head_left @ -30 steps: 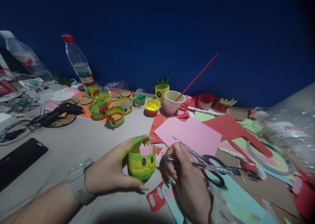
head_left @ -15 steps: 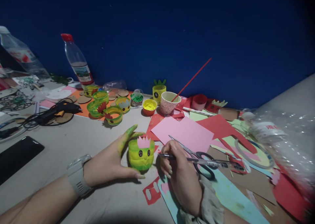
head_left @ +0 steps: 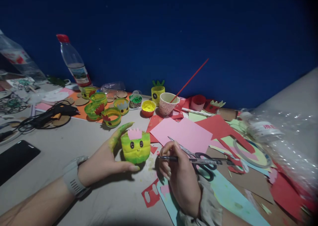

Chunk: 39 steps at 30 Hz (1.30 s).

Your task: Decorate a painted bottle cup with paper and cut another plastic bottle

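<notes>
My left hand is closed around the lower left side of a small yellow-green painted cup, thumb in front and fingers behind. The cup has a face with two dark eyes, and a pink paper crown at its rim. In my right hand is a black pen, its tip pointing left at the cup but apart from it. Partly behind that hand and pen lie open scissors. A red paper scrap with cut-out holes rests in front of the cup.
Several painted rings stand at the back left near a bottle. Yellow paint and a white cup with a red stick are at the back. Coloured paper and bubble wrap crowd the right; a phone lies left.
My left hand has moved the cup a little to the left, away from the pen, and tilted it. My right hand still holds the pen in much the same pose. The view has shifted slightly.
</notes>
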{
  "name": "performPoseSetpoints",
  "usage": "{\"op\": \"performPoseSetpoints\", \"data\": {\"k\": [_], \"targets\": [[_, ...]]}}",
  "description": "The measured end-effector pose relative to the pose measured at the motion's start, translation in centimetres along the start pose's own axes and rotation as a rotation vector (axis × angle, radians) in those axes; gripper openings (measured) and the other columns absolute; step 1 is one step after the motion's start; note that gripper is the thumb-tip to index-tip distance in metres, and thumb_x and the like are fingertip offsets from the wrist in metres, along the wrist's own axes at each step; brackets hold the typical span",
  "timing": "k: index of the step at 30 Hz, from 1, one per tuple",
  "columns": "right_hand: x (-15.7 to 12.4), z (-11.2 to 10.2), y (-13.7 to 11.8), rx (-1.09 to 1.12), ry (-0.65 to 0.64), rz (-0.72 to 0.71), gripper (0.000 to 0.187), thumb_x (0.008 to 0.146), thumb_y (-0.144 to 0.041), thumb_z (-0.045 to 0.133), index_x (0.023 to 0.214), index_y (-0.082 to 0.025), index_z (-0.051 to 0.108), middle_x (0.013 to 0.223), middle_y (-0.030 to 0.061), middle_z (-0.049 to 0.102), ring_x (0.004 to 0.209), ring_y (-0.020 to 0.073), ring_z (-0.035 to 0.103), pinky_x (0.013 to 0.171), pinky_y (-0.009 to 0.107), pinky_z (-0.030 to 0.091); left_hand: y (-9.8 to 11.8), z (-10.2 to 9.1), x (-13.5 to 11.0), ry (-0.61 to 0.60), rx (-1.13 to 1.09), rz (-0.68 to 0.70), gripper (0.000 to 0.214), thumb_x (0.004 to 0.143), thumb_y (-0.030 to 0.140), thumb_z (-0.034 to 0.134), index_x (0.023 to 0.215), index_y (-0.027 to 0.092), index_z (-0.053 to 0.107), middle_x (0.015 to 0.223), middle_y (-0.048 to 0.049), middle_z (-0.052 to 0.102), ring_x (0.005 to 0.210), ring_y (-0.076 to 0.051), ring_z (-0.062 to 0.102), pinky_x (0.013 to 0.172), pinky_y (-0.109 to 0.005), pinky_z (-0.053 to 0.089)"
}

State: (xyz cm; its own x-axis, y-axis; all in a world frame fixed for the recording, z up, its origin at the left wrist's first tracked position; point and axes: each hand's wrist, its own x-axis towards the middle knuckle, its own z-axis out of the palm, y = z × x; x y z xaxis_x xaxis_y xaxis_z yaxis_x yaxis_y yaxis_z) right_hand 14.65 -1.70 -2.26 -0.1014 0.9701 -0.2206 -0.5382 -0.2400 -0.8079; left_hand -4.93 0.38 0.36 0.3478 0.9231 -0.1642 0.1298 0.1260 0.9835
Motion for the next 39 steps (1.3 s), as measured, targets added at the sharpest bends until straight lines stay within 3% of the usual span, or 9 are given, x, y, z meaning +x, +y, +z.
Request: {"op": "performPoseSetpoints", "data": {"k": [7,10,13,20,25,28,34,39], "targets": [[0.1,-0.1,0.1,0.0,-0.015,-0.03,0.039,0.092,-0.051,0.036,0.073,-0.02,0.049,0.045,-0.0075,0.034,0.038,0.0062,0.028,0.038,0.017,0.03,-0.9,-0.5,0.2,0.029,0.009,0.042,0.091,0.067,0.027,0.076,0.14,0.033,0.023,0.135,-0.0066,0.05,0.12,-0.029,0.051,0.097,-0.039,0.046],[0.1,0.1,0.0,-0.099,0.028,-0.093,0.025,0.088,-0.047,0.05,0.086,-0.022,0.053,0.053,-0.0066,0.044,0.044,0.0066,0.039,0.044,0.017,0.036,-1.4,-0.6,0.1,0.026,0.01,0.093,0.082,0.071,0.031,0.072,0.14,0.03,0.027,0.135,-0.0074,0.05,0.122,-0.03,0.048,0.1,-0.041,0.043],[0.0,0.3,-0.1,-0.201,0.063,-0.126,0.02,0.084,-0.039,0.06,0.087,-0.02,0.056,0.066,-0.0036,0.053,0.056,0.0079,0.049,0.053,0.019,0.042,-1.6,-0.5,-0.1,0.009,0.042,0.124,0.084,0.071,0.032,0.071,0.141,0.028,0.026,0.136,-0.0078,0.049,0.125,-0.03,0.044,0.103,-0.042,0.04],[0.1,0.0,0.4,-0.219,0.046,-0.131,0.018,0.09,-0.038,0.05,0.098,-0.023,0.056,0.075,-0.0014,0.055,0.062,0.0101,0.05,0.057,0.022,0.043,-1.1,0.2,-0.1,-0.099,0.218,0.131,0.093,0.067,0.031,0.076,0.142,0.029,0.02,0.141,-0.005,0.042,0.128,-0.026,0.04,0.108,-0.038,0.033],[-0.2,0.4,0.1,-0.228,0.04,-0.161,0.025,0.093,-0.036,0.046,0.114,-0.025,0.052,0.063,-0.0033,0.051,0.054,0.0092,0.043,0.048,0.02,0.036,-1.2,0.0,0.0,-0.098,0.152,0.101,0.087,0.073,0.033,0.071,0.142,0.029,0.019,0.139,-0.005,0.045,0.126,-0.025,0.043,0.104,-0.038,0.037],[-0.6,0.5,-0.4,-0.314,0.001,-0.119,0.033,0.089,-0.037,0.052,0.12,-0.026,0.05,0.068,-0.003,0.049,0.057,0.0097,0.044,0.052,0.021,0.038,-1.4,-0.4,-0.1,-0.094,0.108,0.144,0.081,0.076,0.035,0.067,0.142,0.028,0.021,0.137,-0.0057,0.047,0.125,-0.027,0.043,0.101,-0.037,0.04],[-1.0,0.2,-0.2,-0.511,-0.258,-0.108,0.074,0.068,-0.032,0.076,0.131,-0.031,0.039,0.075,-0.0045,0.042,0.063,0.0107,0.044,0.057,0.023,0.038,-1.6,-0.6,-0.3,-0.148,0.061,0.233,0.083,0.075,0.042,0.066,0.143,0.027,0.019,0.14,-0.0072,0.042,0.125,-0.028,0.042,0.102,-0.039,0.038],[-1.3,-0.1,0.0,-0.791,-0.241,-0.208,0.06,0.076,-0.027,0.069,0.128,-0.03,0.039,0.07,-0.0059,0.037,0.061,0.0107,0.039,0.058,0.025,0.036,-1.6,-0.8,0.1,-0.204,0.048,0.269,0.089,0.071,0.044,0.069,0.143,0.025,0.019,0.133,-0.0098,0.048,0.119,-0.03,0.049,0.099,-0.043,0.04]]}}
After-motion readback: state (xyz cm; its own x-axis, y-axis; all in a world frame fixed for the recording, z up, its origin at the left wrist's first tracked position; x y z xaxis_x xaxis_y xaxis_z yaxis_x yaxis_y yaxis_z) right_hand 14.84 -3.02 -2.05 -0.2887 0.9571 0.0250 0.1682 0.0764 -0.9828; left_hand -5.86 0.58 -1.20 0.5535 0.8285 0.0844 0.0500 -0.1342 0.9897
